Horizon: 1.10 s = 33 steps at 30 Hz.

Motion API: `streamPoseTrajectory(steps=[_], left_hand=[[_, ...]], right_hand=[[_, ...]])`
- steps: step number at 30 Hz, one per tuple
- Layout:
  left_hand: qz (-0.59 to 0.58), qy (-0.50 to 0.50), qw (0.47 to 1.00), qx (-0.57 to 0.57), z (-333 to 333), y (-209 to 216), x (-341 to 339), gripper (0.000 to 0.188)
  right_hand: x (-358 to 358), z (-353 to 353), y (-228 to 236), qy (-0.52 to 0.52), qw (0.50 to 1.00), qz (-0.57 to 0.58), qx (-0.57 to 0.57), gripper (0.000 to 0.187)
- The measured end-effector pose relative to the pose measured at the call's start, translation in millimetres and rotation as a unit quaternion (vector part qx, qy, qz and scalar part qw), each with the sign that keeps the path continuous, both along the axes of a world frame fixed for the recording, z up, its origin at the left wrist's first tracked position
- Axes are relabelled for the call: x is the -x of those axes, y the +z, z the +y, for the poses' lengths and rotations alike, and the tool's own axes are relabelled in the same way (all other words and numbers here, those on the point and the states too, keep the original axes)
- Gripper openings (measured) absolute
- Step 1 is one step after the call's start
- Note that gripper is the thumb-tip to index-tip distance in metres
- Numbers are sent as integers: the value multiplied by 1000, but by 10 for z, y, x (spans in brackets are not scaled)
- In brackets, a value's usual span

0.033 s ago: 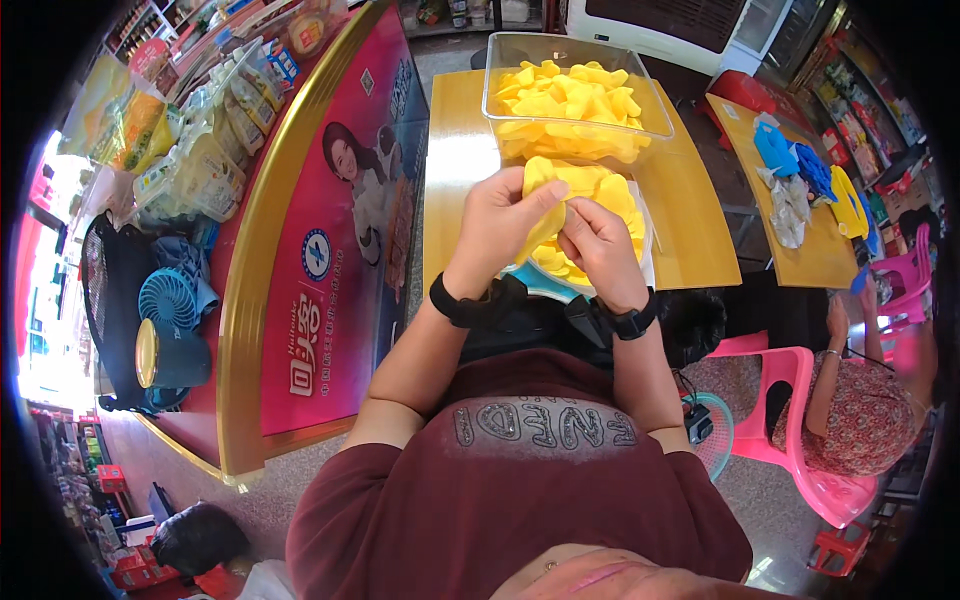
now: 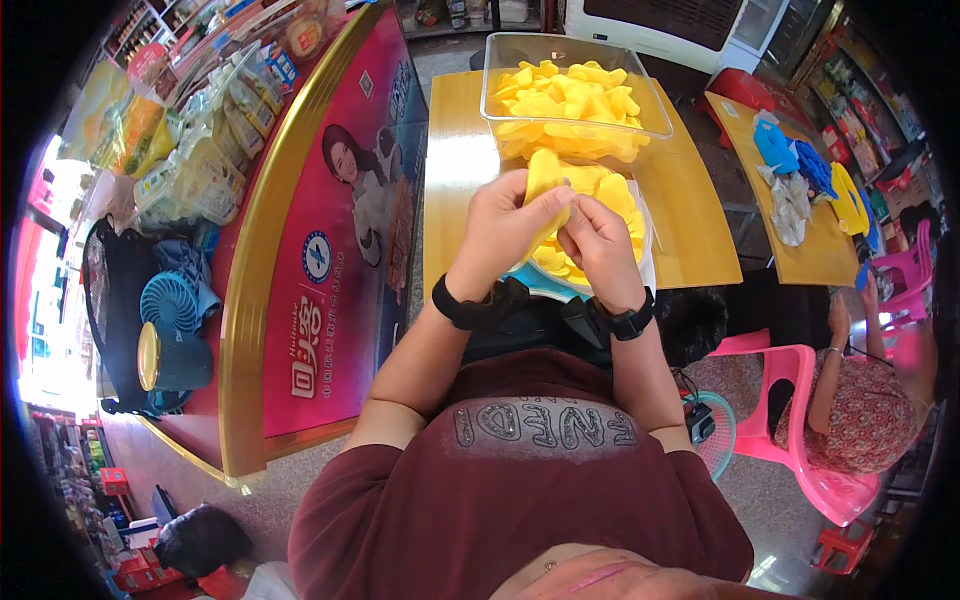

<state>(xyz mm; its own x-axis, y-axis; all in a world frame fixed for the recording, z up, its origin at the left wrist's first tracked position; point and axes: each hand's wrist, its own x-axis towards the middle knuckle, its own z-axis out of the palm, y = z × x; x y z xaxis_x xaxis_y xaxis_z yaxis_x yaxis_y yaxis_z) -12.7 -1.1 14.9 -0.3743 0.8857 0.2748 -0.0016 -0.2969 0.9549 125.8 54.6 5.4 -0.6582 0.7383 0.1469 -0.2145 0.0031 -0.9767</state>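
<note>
My left hand (image 2: 513, 222) grips a soft yellow petal-shaped piece (image 2: 545, 174) between thumb and fingers, its rounded end standing up above the thumb. Close against it, my right hand (image 2: 600, 240) is closed in a pinch at the right edge of that piece; the fingertips hide exactly what they hold. Just beyond and below the hands is a round light-blue-edged container (image 2: 545, 284) heaped with similar yellow pieces (image 2: 618, 205). A clear rectangular plastic bin (image 2: 655, 128), also filled with yellow pieces (image 2: 565, 92), stands farther back on the wooden table (image 2: 700, 220).
At left rises a pink counter (image 2: 300, 240) with gold edging, bearing packaged goods, a blue fan (image 2: 170, 300) and a dark mug (image 2: 180, 358). Right, another table (image 2: 740, 135) holds blue and yellow items. A person in a patterned garment (image 2: 865, 415) sits by a pink chair (image 2: 795, 400).
The yellow piece in my left hand has tipped more upright and shows less width between the hands. Both hands stay in nearly the same place.
</note>
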Motion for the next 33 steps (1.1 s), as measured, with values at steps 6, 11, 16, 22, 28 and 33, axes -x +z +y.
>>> streamPoseTrajectory(steps=[6,11,16,22,28,33], left_hand=[[-13,73,997,15,239,-109,92,25],[-70,36,996,51,911,74,548,32],[15,57,992,112,1450,206,755,64],[171,129,971,-109,761,515,353,37],[-188,-378,776,-469,-638,950,-335,10],[-95,-441,763,-464,-882,1101,-382,20]], right_hand=[[-141,265,55,-45,997,-58,-3,28],[-299,443,60,-78,996,-44,11,27],[-453,503,152,-102,994,-5,32,25],[-575,591,168,-152,987,22,50,26],[-476,663,-15,-147,988,-34,16,25],[-363,704,-122,-160,979,-116,-44,29]])
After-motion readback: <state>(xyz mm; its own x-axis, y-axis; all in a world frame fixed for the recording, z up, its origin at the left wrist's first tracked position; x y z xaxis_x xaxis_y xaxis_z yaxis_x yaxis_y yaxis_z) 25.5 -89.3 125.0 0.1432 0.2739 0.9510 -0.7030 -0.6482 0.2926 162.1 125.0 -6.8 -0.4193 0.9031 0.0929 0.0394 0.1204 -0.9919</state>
